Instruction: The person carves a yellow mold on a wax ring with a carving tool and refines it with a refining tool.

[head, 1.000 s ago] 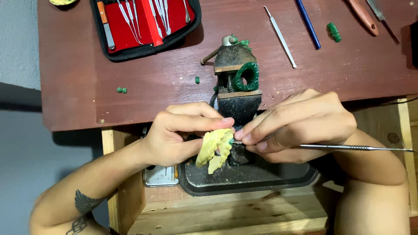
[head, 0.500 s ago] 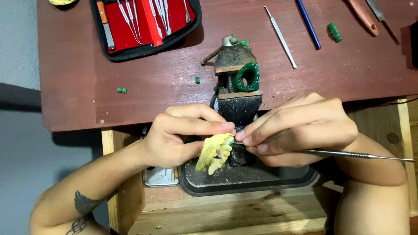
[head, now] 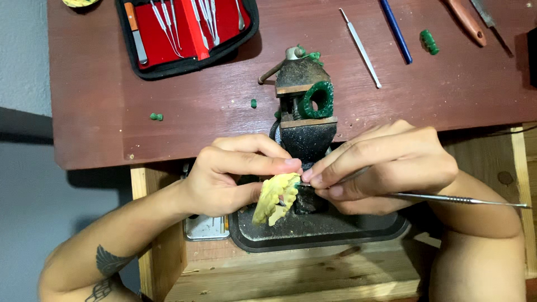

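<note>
My left hand (head: 232, 176) pinches a yellow, lumpy piece of cloth or putty (head: 275, 197) between thumb and fingers, just in front of a small black vise (head: 305, 131). My right hand (head: 386, 168) grips a thin metal pick tool (head: 458, 199) whose handle sticks out to the right; its tip meets the yellow piece at my fingertips. A green wax ring (head: 316, 100) is clamped on top of the vise.
A red-lined black tool case (head: 187, 31) with several metal picks lies at the back left of the dark red table (head: 112, 100). A metal probe (head: 361, 47), a blue pen (head: 396, 31), a green wax piece (head: 429, 41) and small green crumbs (head: 156, 116) lie around. A black tray (head: 319, 232) sits below on a wooden shelf.
Both hands stay together at the yellow piece; the pick's handle has dipped slightly lower on the right and the yellow piece has shifted a little.
</note>
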